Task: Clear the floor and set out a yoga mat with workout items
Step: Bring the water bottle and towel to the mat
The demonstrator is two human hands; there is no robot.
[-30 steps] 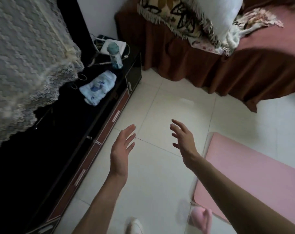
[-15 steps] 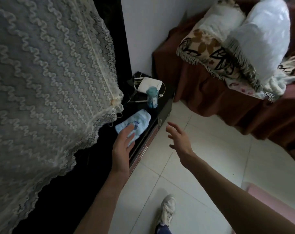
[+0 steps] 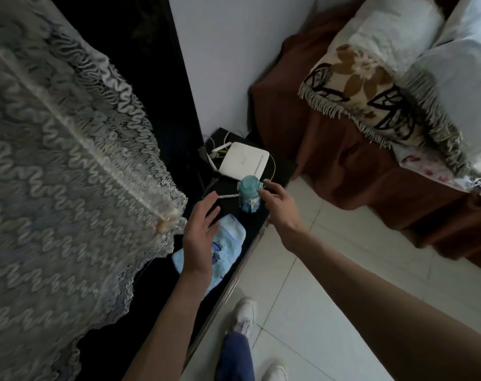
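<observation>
1. Left hand (image 3: 201, 237): fingers spread, palm down, hovering over a folded light-blue towel (image 3: 223, 251). Contact with the cloth cannot be told; nothing pinched.
2. Right hand (image 3: 279, 206): fingers spread and slightly curled, fingertips (image 3: 262, 191) at the 3 o'clock side of a teal water bottle (image 3: 249, 194). They look to touch or nearly touch it; no closed grip around the bottle.
3. Water bottle stands upright on the black counter (image 3: 282, 167), just beyond the towel at its 1 o'clock.
4. Towel lies flat on the same counter, near its front edge, with a blue printed figure on top, partly covered by the left hand.
5. White router (image 3: 243, 163) lies flat just behind the bottle, at its 12 o'clock, with white cables (image 3: 220, 148) trailing off its 10 o'clock corner.
6. Lace cover (image 3: 63, 174) drapes over something large at 9 o'clock, its hem hanging close to the towel.
7. Bed (image 3: 343, 149) with a brown skirt at 2 o'clock; a leaf-print fringed pillow (image 3: 363, 86) and pale pillows stacked on it.
8. White tile floor (image 3: 330, 284) at 4 o'clock. The person's white shoes (image 3: 245, 312) and a dark blue trouser leg show at 6 o'clock.
9. No mat visible here.
</observation>
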